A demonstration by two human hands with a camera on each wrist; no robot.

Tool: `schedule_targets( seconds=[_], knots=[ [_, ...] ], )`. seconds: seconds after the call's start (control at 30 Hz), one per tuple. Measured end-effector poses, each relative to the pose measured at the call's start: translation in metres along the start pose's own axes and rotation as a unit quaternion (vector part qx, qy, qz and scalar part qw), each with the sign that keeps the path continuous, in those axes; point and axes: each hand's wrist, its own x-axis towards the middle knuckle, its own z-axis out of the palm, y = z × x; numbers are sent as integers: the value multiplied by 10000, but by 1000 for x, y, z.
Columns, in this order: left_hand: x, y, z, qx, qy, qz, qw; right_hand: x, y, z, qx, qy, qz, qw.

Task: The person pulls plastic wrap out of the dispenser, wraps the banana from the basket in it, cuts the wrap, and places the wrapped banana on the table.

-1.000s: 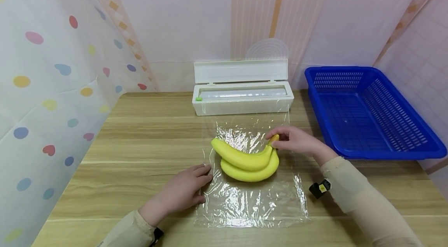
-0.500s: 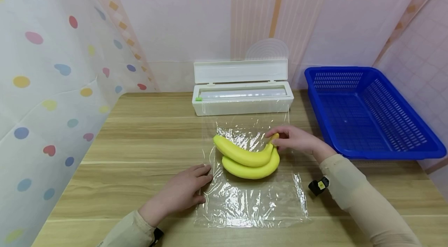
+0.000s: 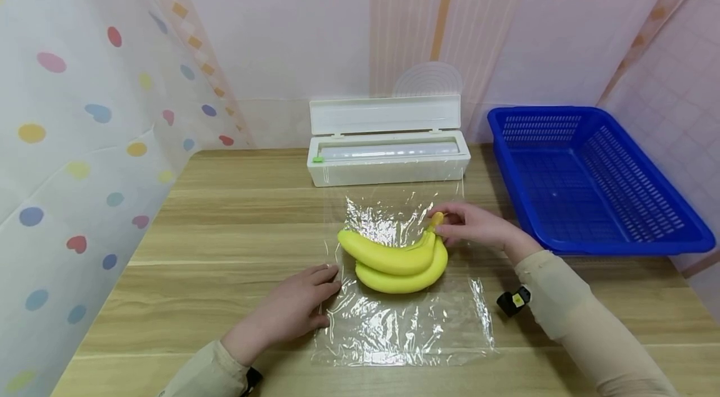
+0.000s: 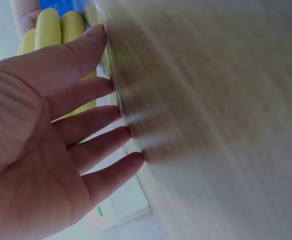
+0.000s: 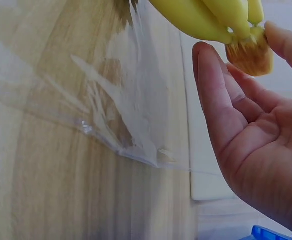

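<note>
A bunch of yellow bananas (image 3: 396, 259) lies over a sheet of clear cling film (image 3: 405, 328) on the wooden table. My right hand (image 3: 469, 225) holds the bunch by its brown stem, between thumb and fingers; the right wrist view shows the stem (image 5: 250, 52) close up. To the left, my left hand (image 3: 292, 303) rests with its fingertips at the film's left edge. In the left wrist view its fingers (image 4: 93, 122) are spread and nearly straight, touching the table at the film's border.
Behind the bananas stands a white cling film dispenser (image 3: 388, 172) with its lid up and a green slider (image 3: 318, 159) at the left; the film runs from it toward me. A blue plastic basket (image 3: 568, 197) is at the right. Patterned cloth (image 3: 281, 40) hangs behind the table.
The banana bunch rolled slightly away and up, then tipped back, its left tips now a little lower and farther left. My right hand stayed at the stem; the left hand has not moved.
</note>
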Motion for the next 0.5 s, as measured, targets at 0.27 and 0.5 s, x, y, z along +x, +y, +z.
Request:
schedule_targets(
  seconds=[0.27, 0.5],
  knots=[
    [-1, -1, 1, 52, -23, -27, 10000, 0, -11, 3, 167, -45, 193, 9997],
    [-1, -4, 1, 70, -44, 13, 10000, -7, -14, 1, -546, 108, 46, 9984]
  ],
)
